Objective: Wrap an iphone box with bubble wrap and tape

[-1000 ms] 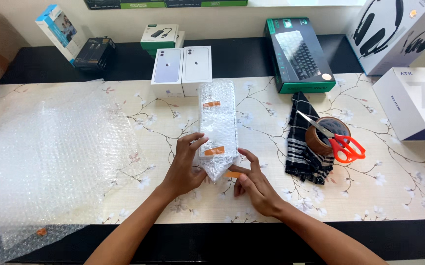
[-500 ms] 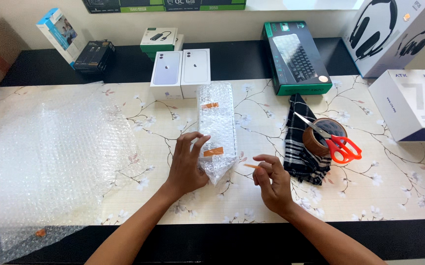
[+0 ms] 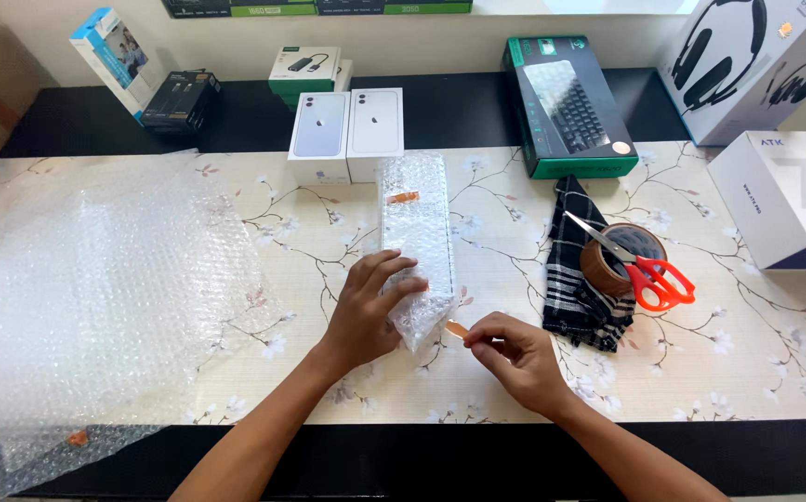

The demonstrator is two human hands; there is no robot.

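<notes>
A long box wrapped in bubble wrap lies lengthwise in the middle of the floral table. A strip of brown tape sits across its far end. My left hand presses down on its near end, fingers spread over the folded wrap. My right hand is just right of that end and pinches a short piece of brown tape, whose other tip touches the wrap.
A big sheet of bubble wrap covers the table's left side. Red-handled scissors rest on a tape roll atop a striped cloth. Two phone boxes, a keyboard box and white boxes stand behind.
My right hand has drawn back from under the package end to its right side and now holds a tape piece. The lower tape strip on the package is no longer visible.
</notes>
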